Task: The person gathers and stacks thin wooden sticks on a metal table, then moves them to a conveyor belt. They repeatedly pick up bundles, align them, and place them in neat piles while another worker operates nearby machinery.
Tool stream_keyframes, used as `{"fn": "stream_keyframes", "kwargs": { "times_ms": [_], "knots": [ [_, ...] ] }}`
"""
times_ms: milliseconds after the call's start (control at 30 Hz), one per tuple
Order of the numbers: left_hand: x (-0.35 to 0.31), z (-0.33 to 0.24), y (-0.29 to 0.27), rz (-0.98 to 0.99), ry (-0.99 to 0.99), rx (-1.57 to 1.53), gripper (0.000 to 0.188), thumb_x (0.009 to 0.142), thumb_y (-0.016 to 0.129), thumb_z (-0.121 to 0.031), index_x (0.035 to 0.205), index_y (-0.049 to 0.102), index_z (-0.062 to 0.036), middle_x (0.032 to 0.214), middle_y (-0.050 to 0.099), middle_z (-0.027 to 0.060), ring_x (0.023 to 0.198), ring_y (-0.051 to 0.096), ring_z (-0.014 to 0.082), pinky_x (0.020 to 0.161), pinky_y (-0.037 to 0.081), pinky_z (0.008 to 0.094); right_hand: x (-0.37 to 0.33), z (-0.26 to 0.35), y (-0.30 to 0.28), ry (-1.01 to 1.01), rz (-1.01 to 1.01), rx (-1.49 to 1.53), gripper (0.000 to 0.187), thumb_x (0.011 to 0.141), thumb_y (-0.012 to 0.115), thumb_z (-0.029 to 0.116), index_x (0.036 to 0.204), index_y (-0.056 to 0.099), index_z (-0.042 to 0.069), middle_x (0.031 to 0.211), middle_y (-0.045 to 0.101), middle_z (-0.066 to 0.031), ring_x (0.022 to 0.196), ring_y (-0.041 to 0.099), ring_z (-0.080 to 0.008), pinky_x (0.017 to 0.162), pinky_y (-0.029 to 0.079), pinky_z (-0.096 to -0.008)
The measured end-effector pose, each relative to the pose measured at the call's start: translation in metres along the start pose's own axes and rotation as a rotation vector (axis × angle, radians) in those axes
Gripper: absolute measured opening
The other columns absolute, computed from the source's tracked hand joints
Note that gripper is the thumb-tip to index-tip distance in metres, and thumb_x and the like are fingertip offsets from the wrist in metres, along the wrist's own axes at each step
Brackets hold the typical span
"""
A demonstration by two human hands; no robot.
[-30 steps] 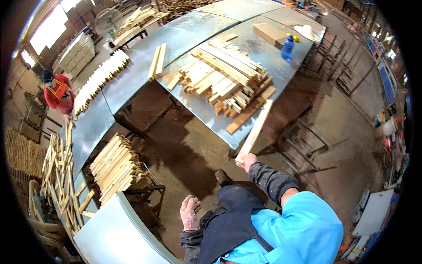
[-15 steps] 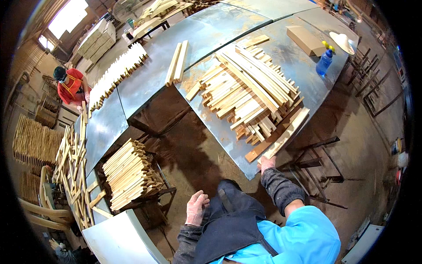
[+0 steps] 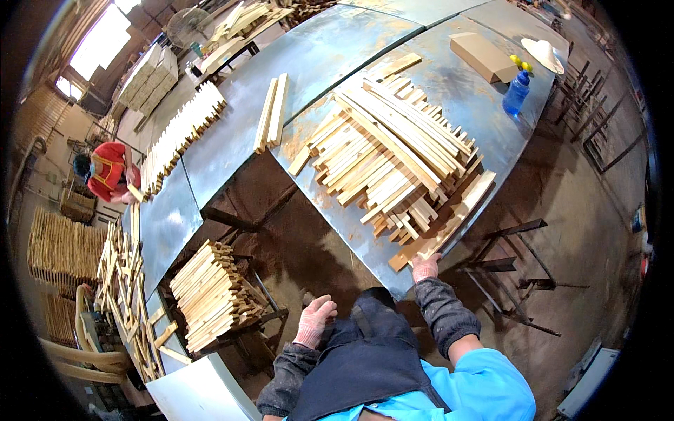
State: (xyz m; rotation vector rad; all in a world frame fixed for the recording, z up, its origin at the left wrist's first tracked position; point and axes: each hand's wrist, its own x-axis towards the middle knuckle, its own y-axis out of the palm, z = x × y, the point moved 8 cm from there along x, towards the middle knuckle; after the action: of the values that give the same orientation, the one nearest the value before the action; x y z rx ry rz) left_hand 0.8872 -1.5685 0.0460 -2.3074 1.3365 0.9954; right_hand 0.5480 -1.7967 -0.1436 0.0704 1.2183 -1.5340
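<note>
1. Locate pale board (image 3: 461,212) along right-hand edge of metal table (image 3: 449,91), right of stacked strips (image 3: 393,161).
2. Read long axis: forward and rightward from right hand (image 3: 424,267).
3. Note nearer, right hand touching near end; finger closure unclear.
4. Note left hand (image 3: 316,321) well apart, half-curled, apparently empty.

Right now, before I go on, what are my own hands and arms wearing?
Your left hand and right hand wear pale pinkish-white, knit-looking gloves. Dark grey-black, light-flecked sleeve covers gather around both forearms. A bright blue shirt sleeve covers the upper right arm. I see no cables on either arm.
</note>
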Motion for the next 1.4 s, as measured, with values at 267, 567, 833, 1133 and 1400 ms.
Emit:
{"fn": "stream_keyframes", "kwargs": {
  "times_ms": [267, 567, 833, 1133, 1400],
  "knots": [
    [0.040, -0.040, -0.001, 0.073, -0.034, 0.082, 0.047, 0.104, 0.073, -0.022, 0.144, 0.061, 0.0000, 0.119, 0.074, 0.0109, 0.097, 0.072, 0.0180, 0.085, 0.057, 0.0320, -0.056, 0.043, -0.046, 0.053, 0.143, -0.080, 0.116, 0.099, 0.070, 0.052, 0.170, -0.004, -0.002, 0.139, 0.065, -0.0334, 0.133, 0.064, -0.0428, 0.111, 0.049, -0.0471],
    [0.122, -0.055, -0.061, 0.142, -0.097, 0.104, 0.051, 0.101, 0.074, -0.023, 0.145, 0.062, 0.0020, 0.119, 0.075, 0.0081, 0.099, 0.069, 0.0163, 0.090, 0.055, 0.0305, -0.070, 0.050, -0.031, 0.006, -0.059, -0.105, 0.102, 0.098, 0.072, 0.039, 0.170, 0.012, -0.003, 0.143, 0.062, -0.0343, 0.133, 0.060, -0.0465, 0.113, 0.047, -0.0475],
    [0.218, -0.151, -0.182, 0.103, -0.042, -0.080, 0.045, 0.103, 0.073, -0.024, 0.140, 0.065, -0.0001, 0.104, 0.072, 0.0027, 0.086, 0.065, 0.0116, 0.076, 0.054, 0.0282, -0.103, 0.004, 0.070, -0.240, 0.164, -0.763, 0.031, 0.100, 0.064, 0.027, 0.117, 0.073, 0.002, 0.113, 0.073, -0.0293, 0.105, 0.068, -0.0496, 0.092, 0.054, -0.0525],
    [0.265, -0.215, -0.360, -0.116, 0.028, -0.343, 0.042, 0.104, 0.070, -0.022, 0.140, 0.062, -0.0021, 0.107, 0.072, 0.0072, 0.087, 0.067, 0.0154, 0.079, 0.058, 0.0310, -0.196, 0.368, 0.256, -0.738, 0.393, -0.168, 0.027, 0.102, 0.062, 0.021, 0.082, 0.059, 0.002, 0.062, 0.056, -0.0091, 0.054, 0.056, -0.0207, 0.051, 0.044, -0.0374],
    [0.269, -0.205, -0.430, -0.357, -0.029, -0.561, 0.043, 0.106, 0.069, -0.026, 0.141, 0.062, -0.0037, 0.107, 0.072, 0.0060, 0.086, 0.068, 0.0152, 0.080, 0.057, 0.0325, -0.131, 0.669, 0.369, -0.707, 0.091, -0.161, 0.085, 0.092, 0.079, 0.040, 0.157, 0.043, -0.002, 0.148, 0.061, -0.0271, 0.133, 0.062, -0.0359, 0.109, 0.051, -0.0466]
  ]
}}
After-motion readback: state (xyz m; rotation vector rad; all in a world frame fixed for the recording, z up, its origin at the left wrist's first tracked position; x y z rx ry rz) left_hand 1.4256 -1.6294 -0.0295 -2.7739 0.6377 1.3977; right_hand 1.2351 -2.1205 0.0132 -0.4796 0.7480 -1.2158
